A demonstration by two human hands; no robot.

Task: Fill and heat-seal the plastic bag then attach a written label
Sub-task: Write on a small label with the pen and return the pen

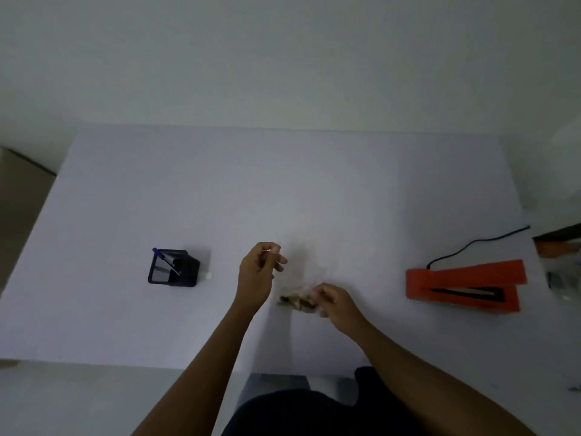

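A clear plastic bag (298,278) stands near the middle of the white table (283,184), hard to see against it, with small brown pieces (297,302) at its bottom. My left hand (259,272) pinches the bag's top left edge. My right hand (333,302) is closed on the bag's lower right side, next to the brown pieces. An orange heat sealer (465,286) lies open at the right, its black cord (471,245) running toward the back right. A blue pen (165,261) stands in a black holder (173,269) at the left.
A small white object (208,275) lies beside the holder's right side. Dark and orange items (558,247) and clear packaging (562,281) sit at the right edge. A brown box (19,190) stands left of the table. The table's front edge runs just above my lap.
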